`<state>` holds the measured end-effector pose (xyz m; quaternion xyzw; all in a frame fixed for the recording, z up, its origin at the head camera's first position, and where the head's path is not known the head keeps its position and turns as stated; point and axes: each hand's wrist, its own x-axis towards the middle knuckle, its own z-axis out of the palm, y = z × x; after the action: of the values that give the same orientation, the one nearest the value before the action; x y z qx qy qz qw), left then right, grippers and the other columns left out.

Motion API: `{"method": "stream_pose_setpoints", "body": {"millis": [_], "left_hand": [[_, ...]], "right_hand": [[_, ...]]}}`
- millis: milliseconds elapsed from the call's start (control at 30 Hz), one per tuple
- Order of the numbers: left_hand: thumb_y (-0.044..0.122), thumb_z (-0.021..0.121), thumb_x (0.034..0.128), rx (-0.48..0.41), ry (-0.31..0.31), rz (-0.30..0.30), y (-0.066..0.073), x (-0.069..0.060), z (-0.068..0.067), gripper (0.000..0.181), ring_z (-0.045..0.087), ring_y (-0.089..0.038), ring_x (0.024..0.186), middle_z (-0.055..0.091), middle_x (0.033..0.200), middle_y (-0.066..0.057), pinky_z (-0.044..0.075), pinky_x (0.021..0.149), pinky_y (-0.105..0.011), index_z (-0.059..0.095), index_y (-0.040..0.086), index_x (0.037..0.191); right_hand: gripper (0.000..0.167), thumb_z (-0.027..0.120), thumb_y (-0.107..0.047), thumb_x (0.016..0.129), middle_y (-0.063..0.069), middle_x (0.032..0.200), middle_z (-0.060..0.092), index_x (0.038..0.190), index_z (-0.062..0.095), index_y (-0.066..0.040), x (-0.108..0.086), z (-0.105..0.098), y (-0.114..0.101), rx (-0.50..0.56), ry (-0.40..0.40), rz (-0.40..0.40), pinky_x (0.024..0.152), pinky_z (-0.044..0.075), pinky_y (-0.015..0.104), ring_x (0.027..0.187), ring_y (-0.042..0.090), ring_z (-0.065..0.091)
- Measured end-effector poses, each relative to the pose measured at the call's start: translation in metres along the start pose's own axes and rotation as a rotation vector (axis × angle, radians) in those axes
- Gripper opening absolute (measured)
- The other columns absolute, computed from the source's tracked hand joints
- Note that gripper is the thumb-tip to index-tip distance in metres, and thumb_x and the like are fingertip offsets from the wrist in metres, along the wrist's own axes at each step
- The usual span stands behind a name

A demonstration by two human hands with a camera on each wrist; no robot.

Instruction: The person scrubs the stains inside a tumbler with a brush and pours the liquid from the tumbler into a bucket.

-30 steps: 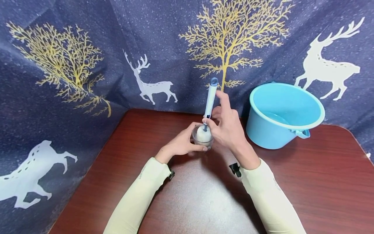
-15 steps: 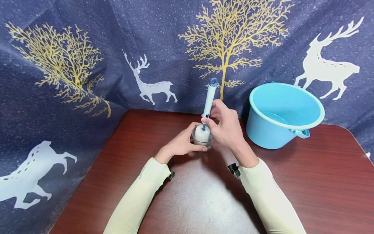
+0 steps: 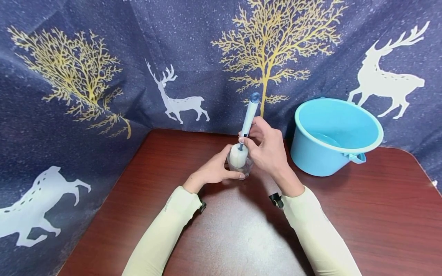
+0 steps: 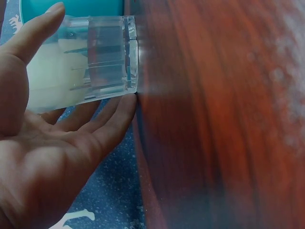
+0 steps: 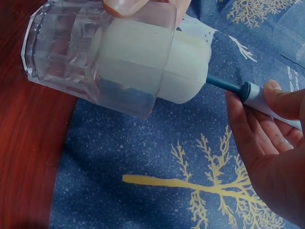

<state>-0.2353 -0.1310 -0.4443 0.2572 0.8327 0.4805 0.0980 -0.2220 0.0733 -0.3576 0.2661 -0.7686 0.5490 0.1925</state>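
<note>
A clear glass (image 3: 246, 172) stands upright on or just above the table. My left hand (image 3: 215, 167) holds it from the left side, thumb in front and fingers behind. Inside the glass is the white sponge head of a cup brush (image 5: 186, 71); its top pokes out past the rim in the right wrist view. With thumb and fingers my right hand (image 3: 271, 149) pinches the brush's light handle (image 3: 249, 118) low down, near the dark stem. The handle tilts slightly right at its ringed top. In the left wrist view the lower glass (image 4: 107, 59) shows below the sponge.
To the right of my right hand stands a light blue bucket (image 3: 315, 157) with its handle folded down. The reddish-brown table (image 3: 221, 237) ends at a dark blue cloth (image 3: 193, 46) printed with deer and golden trees, close behind the hands.
The sponge head has risen somewhat in the glass. My right index finger, raised beside the handle a second ago, has come down near the other fingers. The left hand has stayed in place.
</note>
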Motion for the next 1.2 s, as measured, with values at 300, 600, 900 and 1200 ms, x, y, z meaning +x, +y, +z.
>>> {"method": "stream_pose_setpoints", "body": {"millis": [300, 600, 900, 1200], "left_hand": [[0.024, 0.092, 0.0857, 0.004, -0.007, -0.011, -0.0051, -0.0002, 0.0017, 0.084, 0.059, -0.016, 0.127, 0.06, 0.139, -0.003, 0.052, 0.108, -0.038, 0.039, 0.017, 0.15], [0.024, 0.092, 0.0857, 0.004, -0.012, 0.0, -0.0065, 0.0, 0.002, 0.082, 0.06, -0.016, 0.127, 0.062, 0.137, -0.003, 0.052, 0.108, -0.037, 0.04, 0.018, 0.148], [0.021, 0.092, 0.0864, -0.028, -0.024, 0.027, -0.0053, 0.0015, 0.0, 0.08, 0.061, -0.015, 0.124, 0.063, 0.135, -0.003, 0.053, 0.107, -0.036, 0.04, 0.018, 0.148], [0.022, 0.091, 0.0869, -0.023, -0.023, 0.003, -0.0023, 0.0, -0.0003, 0.082, 0.059, -0.015, 0.127, 0.061, 0.137, -0.003, 0.051, 0.108, -0.036, 0.039, 0.02, 0.15]], "right_hand": [[0.027, 0.078, 0.007, 0.091, 0.007, 0.095, 0.08, 0.112, 0.067, -0.007, 0.0004, -0.0013, 0.0004, -0.009, 0.019, -0.007, 0.087, 0.062, 0.033, 0.089, 0.016, 0.077], [0.03, 0.076, 0.009, 0.091, 0.012, 0.099, 0.079, 0.116, 0.068, -0.007, 0.0009, -0.0021, 0.0001, -0.029, 0.032, -0.024, 0.088, 0.062, 0.036, 0.091, 0.019, 0.078], [0.033, 0.073, 0.012, 0.092, 0.009, 0.101, 0.079, 0.12, 0.069, -0.005, 0.0017, -0.0022, -0.001, 0.016, 0.029, -0.025, 0.093, 0.061, 0.031, 0.094, 0.022, 0.078], [0.033, 0.072, 0.013, 0.092, 0.01, 0.1, 0.078, 0.12, 0.068, -0.005, 0.0018, -0.003, -0.0013, -0.037, 0.021, -0.033, 0.089, 0.062, 0.034, 0.093, 0.019, 0.078]]}}
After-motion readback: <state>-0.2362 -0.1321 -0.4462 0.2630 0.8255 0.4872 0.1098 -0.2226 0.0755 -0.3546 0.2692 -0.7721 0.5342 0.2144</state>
